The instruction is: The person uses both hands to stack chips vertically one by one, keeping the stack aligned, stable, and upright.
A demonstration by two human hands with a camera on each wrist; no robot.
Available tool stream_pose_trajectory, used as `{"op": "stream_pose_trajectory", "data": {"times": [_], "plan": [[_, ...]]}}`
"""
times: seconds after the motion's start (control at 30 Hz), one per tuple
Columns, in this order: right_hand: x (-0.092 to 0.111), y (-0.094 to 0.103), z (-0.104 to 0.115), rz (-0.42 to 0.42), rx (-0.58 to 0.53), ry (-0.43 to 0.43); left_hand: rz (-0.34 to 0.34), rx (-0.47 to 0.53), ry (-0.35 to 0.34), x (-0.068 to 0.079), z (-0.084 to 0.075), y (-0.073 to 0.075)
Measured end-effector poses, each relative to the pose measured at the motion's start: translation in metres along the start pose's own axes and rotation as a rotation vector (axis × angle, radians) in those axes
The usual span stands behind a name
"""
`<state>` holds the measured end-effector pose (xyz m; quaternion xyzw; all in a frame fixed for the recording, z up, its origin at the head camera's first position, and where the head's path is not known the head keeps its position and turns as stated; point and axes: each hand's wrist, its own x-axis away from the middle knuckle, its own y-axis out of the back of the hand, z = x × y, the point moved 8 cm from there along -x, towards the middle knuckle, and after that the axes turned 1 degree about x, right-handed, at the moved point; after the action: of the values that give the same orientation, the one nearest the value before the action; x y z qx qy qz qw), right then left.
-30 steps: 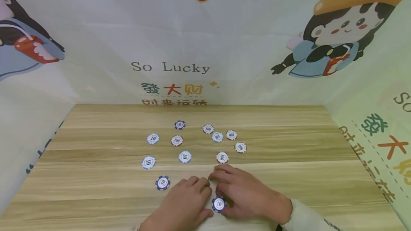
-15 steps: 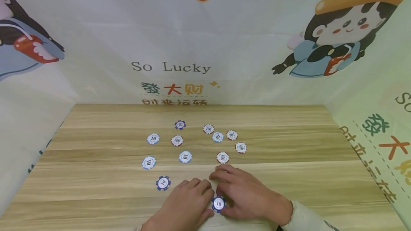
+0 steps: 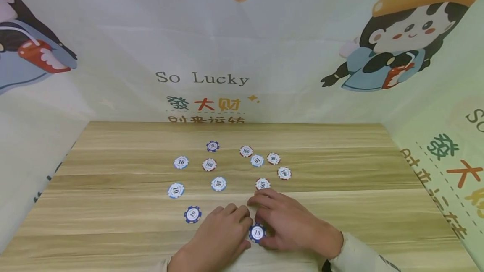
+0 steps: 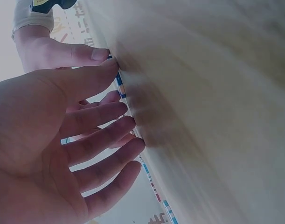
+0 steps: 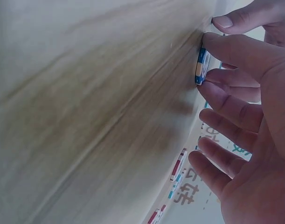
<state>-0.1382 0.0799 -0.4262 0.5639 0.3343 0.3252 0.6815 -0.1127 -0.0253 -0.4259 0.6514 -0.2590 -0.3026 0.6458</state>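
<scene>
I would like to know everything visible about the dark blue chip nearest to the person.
The round dark-blue plastic-looking poker chip has pale blocks around its edge and a white centre marked 10. It lies roughly flat, number up, on the wood-grained brown table. The right grip pinches its rim between thumb and finger; the left grip is close beside it, contact unclear.

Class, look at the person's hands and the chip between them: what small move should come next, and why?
Probably a slight lift of the dark blue chip by the right hand: that hand's thumb and a finger pinch the chip's edges, while the left hand sits beside it, gripping nothing.
</scene>
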Motion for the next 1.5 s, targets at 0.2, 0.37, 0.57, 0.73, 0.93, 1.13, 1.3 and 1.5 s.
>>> {"op": "stream_pose_trajectory", "data": {"times": [0.2,0.37,0.57,0.73,0.93,1.13,1.3,1.5], "plan": [[-0.001,0.001,-0.002,-0.003,-0.001,-0.001,-0.015,-0.003,0.004,-0.001,0.001,0.002],[-0.001,0.002,-0.002,-0.012,-0.008,0.001,-0.008,-0.018,-0.002,-0.003,0.002,0.002],[0.001,0.015,-0.014,-0.067,-0.070,-0.021,-0.007,-0.031,-0.003,-0.005,0.001,0.001],[0.003,0.026,-0.035,-0.079,-0.118,-0.084,-0.005,-0.031,0.001,-0.006,0.000,0.001],[0.005,0.036,-0.051,-0.104,-0.117,-0.108,0.005,-0.015,0.013,-0.007,0.001,0.000],[0.005,0.032,-0.062,-0.085,-0.119,-0.156,0.012,0.055,0.021,-0.006,0.004,0.001],[0.003,0.030,-0.069,-0.088,-0.127,-0.170,0.042,0.129,0.033,-0.006,0.007,0.002],[-0.005,0.027,-0.072,-0.072,-0.118,-0.181,0.023,0.124,0.031,-0.006,0.006,0.006]]}}
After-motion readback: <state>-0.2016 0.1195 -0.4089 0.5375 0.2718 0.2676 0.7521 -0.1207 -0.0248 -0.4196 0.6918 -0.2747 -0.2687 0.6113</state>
